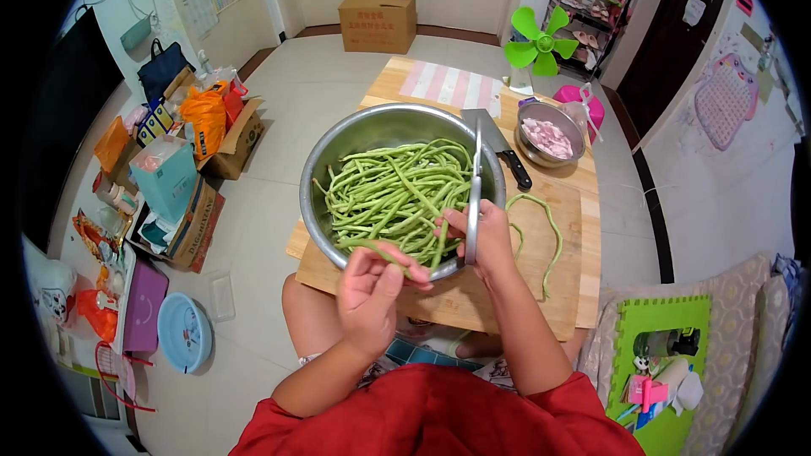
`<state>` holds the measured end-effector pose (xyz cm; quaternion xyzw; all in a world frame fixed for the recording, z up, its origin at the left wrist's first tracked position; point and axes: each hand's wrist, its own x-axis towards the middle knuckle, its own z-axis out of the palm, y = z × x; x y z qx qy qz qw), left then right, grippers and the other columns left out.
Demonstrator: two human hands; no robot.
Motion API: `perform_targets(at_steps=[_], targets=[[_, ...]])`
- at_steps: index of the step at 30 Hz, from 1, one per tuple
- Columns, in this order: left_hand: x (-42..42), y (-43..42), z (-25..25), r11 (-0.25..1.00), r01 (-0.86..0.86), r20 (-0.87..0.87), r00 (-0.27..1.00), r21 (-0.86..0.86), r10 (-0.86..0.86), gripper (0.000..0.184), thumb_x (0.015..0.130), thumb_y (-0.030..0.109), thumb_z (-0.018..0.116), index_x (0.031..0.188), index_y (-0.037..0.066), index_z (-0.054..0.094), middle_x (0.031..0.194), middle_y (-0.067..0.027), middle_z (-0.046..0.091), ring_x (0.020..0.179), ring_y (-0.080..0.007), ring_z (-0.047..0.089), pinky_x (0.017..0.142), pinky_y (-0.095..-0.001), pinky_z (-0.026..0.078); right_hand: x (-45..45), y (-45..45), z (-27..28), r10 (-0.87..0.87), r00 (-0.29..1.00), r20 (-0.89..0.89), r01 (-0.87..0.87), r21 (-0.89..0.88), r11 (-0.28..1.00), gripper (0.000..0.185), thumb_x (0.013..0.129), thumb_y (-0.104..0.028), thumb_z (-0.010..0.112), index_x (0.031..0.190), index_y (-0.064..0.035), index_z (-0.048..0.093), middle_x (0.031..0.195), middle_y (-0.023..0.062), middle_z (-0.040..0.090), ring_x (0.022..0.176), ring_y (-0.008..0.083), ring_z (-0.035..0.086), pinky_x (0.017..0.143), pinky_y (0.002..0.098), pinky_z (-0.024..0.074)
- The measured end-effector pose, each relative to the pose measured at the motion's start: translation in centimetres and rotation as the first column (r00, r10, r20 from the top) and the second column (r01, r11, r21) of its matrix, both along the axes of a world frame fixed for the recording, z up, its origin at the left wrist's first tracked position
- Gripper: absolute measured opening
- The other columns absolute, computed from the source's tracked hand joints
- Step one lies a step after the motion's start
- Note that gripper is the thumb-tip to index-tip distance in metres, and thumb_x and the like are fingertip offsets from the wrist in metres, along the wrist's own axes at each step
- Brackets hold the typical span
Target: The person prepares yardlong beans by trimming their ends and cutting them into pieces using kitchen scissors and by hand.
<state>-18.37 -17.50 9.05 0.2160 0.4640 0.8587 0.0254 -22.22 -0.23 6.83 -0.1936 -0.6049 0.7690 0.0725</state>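
Observation:
A large steel basin [317, 148] full of long green beans [389, 186] stands at the front of the wooden board. Over its near rim, my left hand [372, 291] is closed on one end of a long bean [372, 247]. My right hand [490, 241] is at the basin's right side, fingers closed around a bean [439, 245] that hangs down near the rim. Beside that hand rises a narrow grey metal strip [476, 190]; its kind is unclear. Loose beans [553, 245] lie on the cutting board [541, 308] to the right.
A cleaver [514, 167] lies beyond the basin, close to a steel bowl of cut meat [545, 139]. A green fan [541, 40] stands at the table's far corner. Cardboard boxes [232, 148] and a blue tub [183, 333] are on the left, a green foam mat [634, 321] on the right.

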Motion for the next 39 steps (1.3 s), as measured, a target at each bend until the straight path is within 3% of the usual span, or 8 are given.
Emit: perform_targets(at_steps=[9, 11, 13, 23, 27, 30, 35, 39], targets=[[-6.0, -0.6, -2.7, 0.915, 0.169, 0.369, 0.929, -0.366, -0.024, 0.018, 0.094, 0.016, 0.047, 0.101, 0.001, 0.053, 0.071, -0.0017, 0.056, 0.06, -0.0067, 0.051, 0.051, -0.0186, 0.041, 2.2, -2.1, 1.5, 0.151, 0.968, -0.2, -0.164, -0.05, 0.985, 0.029, 0.073, 0.0, 0.071, 0.083, -0.0073, 0.044, 0.072, 0.006, 0.06, 0.058, 0.0146, 0.064, 0.036, 0.0195, 0.0413], [-6.2, -0.1, -3.0, 0.924, 0.228, 0.42, 0.904, -0.307, -0.083, 0.018, 0.095, 0.019, 0.045, 0.1, 0.003, 0.052, 0.082, -0.0056, 0.06, 0.07, -0.0123, 0.057, 0.062, -0.0241, 0.047, 3.9, -2.8, 2.7, 0.275, 0.912, -0.304, -0.29, -0.004, 0.957, 0.026, 0.074, -0.001, 0.071, 0.086, -0.005, 0.048, 0.076, 0.005, 0.06, 0.063, 0.0131, 0.064, 0.044, 0.0202, 0.0473], [-6.3, 0.4, -2.5, 0.905, 0.376, 0.503, 0.754, 0.198, -0.423, 0.018, 0.096, 0.02, 0.042, 0.1, 0.005, 0.05, 0.101, -0.0123, 0.06, 0.088, -0.021, 0.061, 0.077, -0.0318, 0.049, 4.2, -2.7, 1.2, 0.308, 0.89, -0.336, -0.308, 0.054, 0.95, 0.029, 0.076, -0.001, 0.071, 0.097, -0.0007, 0.052, 0.078, 0.004, 0.059, 0.07, 0.0113, 0.063, 0.058, 0.0227, 0.0513], [-7.8, 1.5, -0.5, 0.923, 0.279, 0.482, 0.79, 0.266, -0.378, 0.013, 0.094, 0.012, 0.046, 0.098, 0.001, 0.051, 0.103, -0.0161, 0.058, 0.081, -0.0173, 0.06, 0.077, -0.0304, 0.053, 5.1, -1.8, -0.8, 0.382, 0.88, -0.282, -0.381, 0.062, 0.923, 0.023, 0.08, -0.005, 0.068, 0.097, 0.0008, 0.053, 0.087, 0.0077, 0.064, 0.079, 0.0131, 0.063, 0.074, 0.0258, 0.0508], [-7.4, 1.2, -0.9, 0.916, 0.381, 0.48, 0.785, 0.126, -0.392, 0.015, 0.094, 0.015, 0.048, 0.097, 0.001, 0.053, 0.097, -0.0119, 0.06, 0.074, -0.0132, 0.06, 0.07, -0.0267, 0.052, 4.4, -1.6, 1.0, 0.153, 0.958, -0.241, -0.188, -0.128, 0.974, 0.015, 0.084, -0.006, 0.064, 0.091, 0.0003, 0.052, 0.096, 0.0146, 0.065, 0.081, 0.0164, 0.064, 0.074, 0.027, 0.0512], [-6.3, 0.7, -0.5, 0.891, 0.36, 0.406, 0.884, -0.277, -0.231, 0.018, 0.091, 0.014, 0.053, 0.095, -0.001, 0.061, 0.091, -0.0084, 0.063, 0.078, -0.0113, 0.058, 0.072, -0.0248, 0.049, 2.8, -0.1, 0.4, -0.105, 0.966, -0.236, 0.057, -0.201, 0.978, 0.021, 0.081, -0.005, 0.066, 0.08, -0.0048, 0.046, 0.087, 0.0171, 0.065, 0.069, 0.0155, 0.065, 0.042, 0.0186, 0.0417], [-5.0, 0.1, -0.7, 0.809, 0.186, 0.036, 0.979, -0.557, -0.2, 0.017, 0.088, 0.01, 0.055, 0.097, -0.001, 0.064, 0.09, -0.007, 0.065, 0.08, -0.0113, 0.058, 0.074, -0.0245, 0.048, 3.9, -0.2, 1.7, -0.036, 0.953, -0.302, -0.033, -0.221, 0.975, 0.024, 0.079, -0.002, 0.066, 0.085, -0.006, 0.043, 0.081, 0.0189, 0.065, 0.061, 0.0143, 0.063, 0.035, 0.0178, 0.0389], [-4.0, -0.1, 0.0, 0.793, 0.004, -0.095, 0.992, -0.61, -0.078, 0.019, 0.087, 0.007, 0.055, 0.1, -0.004, 0.062, 0.086, -0.0093, 0.067, 0.079, -0.0118, 0.061, 0.074, -0.0252, 0.048, 4.3, -1.7, 1.3, 0.105, 0.934, -0.34, -0.13, -0.051, 0.99, 0.021, 0.08, -0.001, 0.066, 0.086, -0.0058, 0.047, 0.075, 0.0042, 0.059, 0.057, 0.0094, 0.057, 0.046, 0.0192, 0.0455]])
